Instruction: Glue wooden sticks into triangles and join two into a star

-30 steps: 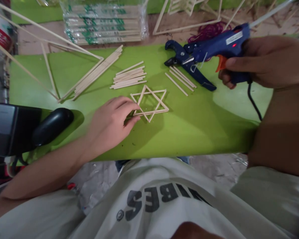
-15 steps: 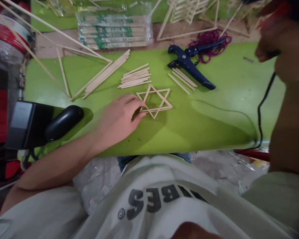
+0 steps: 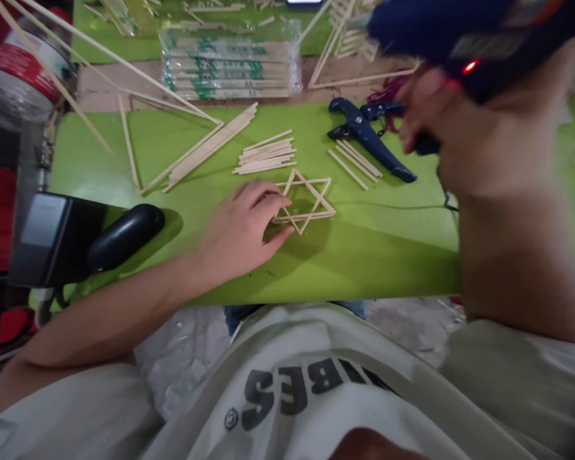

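Observation:
My left hand rests on the green table, its fingertips pinched on the left corner of a six-pointed star of wooden sticks. My right hand is raised close to the camera, blurred, and grips a blue glue gun with a red light lit. The gun's black cord trails down over the table.
Blue cutting pliers lie behind the star beside a few short sticks. A pile of short sticks and longer sticks lie to the left. A black case and dark box sit at the left edge. A packet of sticks is at the back.
My right hand with the glue gun rose from over the table's right side up toward the camera. My left hand stayed on the star's left corner.

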Tool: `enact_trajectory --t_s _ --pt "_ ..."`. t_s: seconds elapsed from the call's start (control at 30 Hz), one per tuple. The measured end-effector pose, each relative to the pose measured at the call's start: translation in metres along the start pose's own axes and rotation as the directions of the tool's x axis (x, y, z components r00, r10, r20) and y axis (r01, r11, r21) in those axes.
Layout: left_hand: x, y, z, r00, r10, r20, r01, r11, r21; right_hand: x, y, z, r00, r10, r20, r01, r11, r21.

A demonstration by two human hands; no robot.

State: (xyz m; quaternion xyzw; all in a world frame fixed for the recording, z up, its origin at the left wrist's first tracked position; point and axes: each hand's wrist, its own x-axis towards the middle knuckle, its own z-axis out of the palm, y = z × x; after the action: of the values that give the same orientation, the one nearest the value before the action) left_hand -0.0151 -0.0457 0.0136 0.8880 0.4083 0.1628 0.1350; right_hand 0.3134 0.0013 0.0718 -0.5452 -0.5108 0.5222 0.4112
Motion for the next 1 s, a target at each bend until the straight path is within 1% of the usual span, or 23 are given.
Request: enact_trajectory --t_s 0.03,0.07,0.1,0.13,0.2,0.33,0.43,0.5,0.57,0.73,0.8,0.83,0.9,0.97,1.0 --pt "0.0 0.001 -0.001 1.0 0.008 0.0 -0.008 1.0 0.0 -0.005 0.009 0.014 0.99 -0.132 -0.039 0.129 0.989 -0.078" --pt "0.0 0.002 -0.003 1.0 0.011 0.004 -0.011 1.0 0.0 -0.008 0.015 0.022 0.98 -0.195 -0.027 0.191 0.974 -0.123" --pt "0.0 0.003 -0.006 1.0 0.009 0.009 -0.009 1.0 -0.001 -0.009 0.02 0.025 0.974 -0.228 0.003 0.225 0.961 -0.161" --pt "0.0 0.004 -0.008 1.0 0.007 0.015 -0.007 1.0 -0.001 -0.009 0.024 0.024 0.976 -0.211 0.052 0.217 0.96 -0.178" --pt "0.0 0.006 -0.012 0.999 0.003 0.04 -0.003 1.0 -0.002 -0.007 0.028 0.02 0.984 -0.132 0.122 0.151 0.975 -0.165" --pt "-0.001 0.007 -0.016 0.995 0.009 0.098 -0.008 1.0 -0.003 -0.003 0.031 0.015 0.985 -0.029 0.172 0.053 0.989 -0.139" --pt "-0.001 0.006 -0.017 0.994 0.019 0.106 -0.02 1.0 0.002 -0.003 0.033 0.013 0.976 0.025 0.216 0.021 0.978 -0.208" --pt "0.0 0.005 -0.018 0.996 0.014 0.091 -0.015 1.0 0.002 -0.004 0.033 0.011 0.972 0.042 0.229 0.02 0.965 -0.262" --pt "0.0 0.004 -0.021 0.997 -0.006 0.08 0.006 1.0 0.0 -0.005 0.032 0.009 0.971 0.042 0.234 0.025 0.96 -0.278" --pt "0.001 0.002 -0.024 0.989 -0.099 0.106 0.102 0.994 -0.028 -0.007 0.026 0.013 0.974 -0.006 0.228 0.057 0.974 -0.217" --pt "0.001 0.0 -0.023 0.991 -0.117 0.069 0.121 0.99 -0.07 -0.007 0.024 0.015 0.977 -0.015 0.211 0.06 0.977 -0.206" --pt "0.001 -0.001 -0.021 0.992 -0.123 0.032 0.126 0.986 -0.108 -0.008 0.023 0.016 0.978 -0.012 0.209 0.054 0.979 -0.196" --pt "0.003 -0.006 -0.018 0.986 -0.152 -0.07 0.133 0.966 -0.221 -0.009 0.021 0.017 0.975 0.0 0.222 0.033 0.989 -0.147" --pt "0.007 -0.014 -0.013 0.968 -0.203 -0.146 0.141 0.926 -0.349 -0.011 0.02 0.017 0.971 0.011 0.24 0.006 0.998 -0.069" --pt "0.01 -0.019 -0.01 0.964 -0.228 -0.137 0.156 0.902 -0.402 -0.013 0.019 0.017 0.968 0.015 0.252 -0.007 0.999 -0.032"
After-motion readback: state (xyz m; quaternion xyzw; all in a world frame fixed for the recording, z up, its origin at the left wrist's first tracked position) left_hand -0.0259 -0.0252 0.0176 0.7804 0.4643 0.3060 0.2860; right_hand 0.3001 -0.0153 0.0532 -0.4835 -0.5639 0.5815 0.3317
